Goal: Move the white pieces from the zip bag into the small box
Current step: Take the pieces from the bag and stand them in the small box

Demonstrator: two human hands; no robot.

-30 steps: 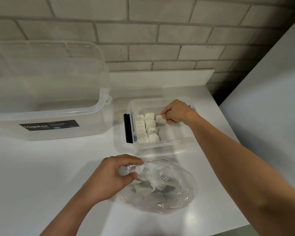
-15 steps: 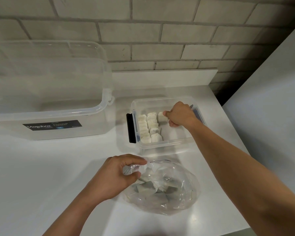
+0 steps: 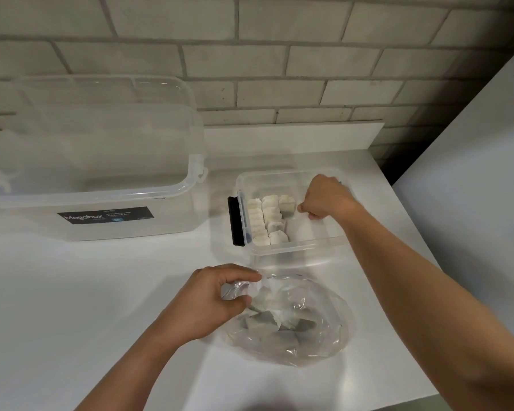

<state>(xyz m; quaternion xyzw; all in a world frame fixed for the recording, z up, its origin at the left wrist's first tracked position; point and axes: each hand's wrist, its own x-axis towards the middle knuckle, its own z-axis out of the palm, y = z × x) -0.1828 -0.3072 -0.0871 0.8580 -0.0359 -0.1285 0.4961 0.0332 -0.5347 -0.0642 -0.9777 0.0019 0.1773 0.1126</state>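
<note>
Right hand in small box, left hand on zip bag.

Right hand (image 3: 324, 200) curled loosely inside small box (image 3: 297, 247), fingertips just beside the nearest of the white pieces (image 3: 267, 221); whether touching, cannot tell. Pieces rowed along the box's left side. Left hand (image 3: 211, 301) pinches the zip bag (image 3: 318, 336) mouth; more pieces inside the bag.

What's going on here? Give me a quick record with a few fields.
left hand: pinching the zip bag at its mouth
right hand: inside the small box, closed, beside the white pieces
zip bag contents: several pieces left
large clear bin: open, left of the small box
surface: white counter
</note>
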